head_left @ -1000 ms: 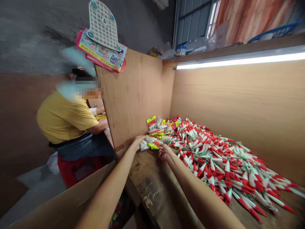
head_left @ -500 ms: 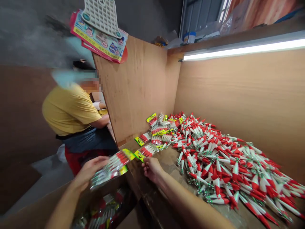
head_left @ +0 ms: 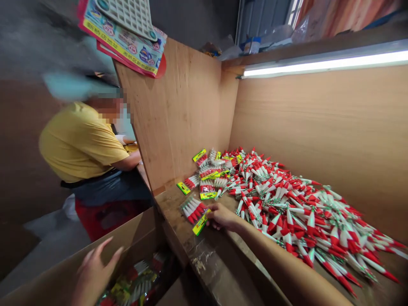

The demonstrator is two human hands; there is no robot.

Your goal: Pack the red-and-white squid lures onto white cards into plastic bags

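Note:
My right hand (head_left: 221,216) pinches a clear packet of red-and-white fishing lures (head_left: 193,209) near its yellow-green header, above the table's front left part. The packet tilts, with the header toward me. My left hand (head_left: 95,267) hangs over the cardboard box (head_left: 134,233) at lower left, fingers spread and nothing in them. Inside the box lie several similar packets (head_left: 140,289), partly in shadow. Beyond my right hand, more lure packets (head_left: 208,170) form a small heap against the wooden partition. A large pile of loose lures (head_left: 293,216) spreads to the right.
A wooden partition (head_left: 185,110) stands on the left and a back panel (head_left: 318,114) behind the pile. A lit tube lamp (head_left: 318,63) runs under the shelf. Past the partition sits a person in a yellow shirt (head_left: 79,140).
My left hand has let go of the packets it held over the box and moved down and left, opening. The packet in my right hand has swung round, header now toward me.

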